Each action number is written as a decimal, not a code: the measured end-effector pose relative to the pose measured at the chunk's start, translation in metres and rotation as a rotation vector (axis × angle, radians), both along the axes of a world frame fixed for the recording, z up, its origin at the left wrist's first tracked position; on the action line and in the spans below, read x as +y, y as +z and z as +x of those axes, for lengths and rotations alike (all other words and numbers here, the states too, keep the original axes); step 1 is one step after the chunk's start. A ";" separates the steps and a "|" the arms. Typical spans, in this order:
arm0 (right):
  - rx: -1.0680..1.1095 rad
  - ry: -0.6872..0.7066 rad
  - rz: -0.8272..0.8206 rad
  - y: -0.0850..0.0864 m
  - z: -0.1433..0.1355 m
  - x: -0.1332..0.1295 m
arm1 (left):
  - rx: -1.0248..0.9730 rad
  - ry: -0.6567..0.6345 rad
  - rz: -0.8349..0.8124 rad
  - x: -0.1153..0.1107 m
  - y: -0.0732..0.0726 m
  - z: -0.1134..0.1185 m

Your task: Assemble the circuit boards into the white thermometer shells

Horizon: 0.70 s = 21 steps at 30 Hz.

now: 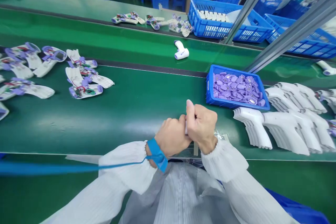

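Note:
My left hand (pixel 172 135), with a blue strap round its wrist, is closed and pressed against my right hand (pixel 202 124) above the near edge of the green work surface (pixel 126 112). The right hand is a fist with its thumb pointing up. Between them shows a small sliver of a pale piece (pixel 186 127); the rest is hidden by my fingers. Beyond the right hand sits a blue tray (pixel 237 104) of purple oval parts (pixel 233 85). Stacked white shells (pixel 288 126) lie to the right.
Opened white devices with wiring (pixel 84 77) lie at the left. One white and purple device (pixel 181 50) rests on the green belt (pixel 131 47) behind. Blue crates (pixel 210 29) and a slanting metal post (pixel 249 7) stand at the back right.

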State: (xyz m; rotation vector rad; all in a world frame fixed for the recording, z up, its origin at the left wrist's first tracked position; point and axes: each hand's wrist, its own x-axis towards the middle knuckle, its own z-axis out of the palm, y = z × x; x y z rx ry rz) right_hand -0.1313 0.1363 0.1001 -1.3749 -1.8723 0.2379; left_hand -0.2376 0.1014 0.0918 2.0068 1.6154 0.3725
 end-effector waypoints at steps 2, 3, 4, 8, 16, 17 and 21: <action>0.065 -0.030 0.023 0.001 0.001 0.003 | 0.067 -0.011 0.012 0.004 0.004 -0.004; 0.102 -0.040 0.025 0.003 0.002 0.003 | 0.032 -0.022 0.017 0.005 0.007 -0.006; 0.134 -0.048 0.016 0.004 0.003 0.003 | -0.043 -0.026 0.010 0.007 0.010 -0.008; 0.158 -0.065 -0.080 0.006 0.004 -0.001 | -0.310 -0.056 -0.074 0.004 0.010 -0.005; 0.393 -0.143 -0.225 0.004 0.005 0.004 | -0.415 0.214 -0.124 -0.008 0.002 0.000; 0.371 -0.110 -0.253 0.005 0.005 0.003 | -0.442 0.204 -0.154 -0.009 0.003 -0.003; 0.278 -0.062 -0.247 0.006 0.002 -0.004 | -0.222 0.155 -0.014 -0.009 0.004 -0.002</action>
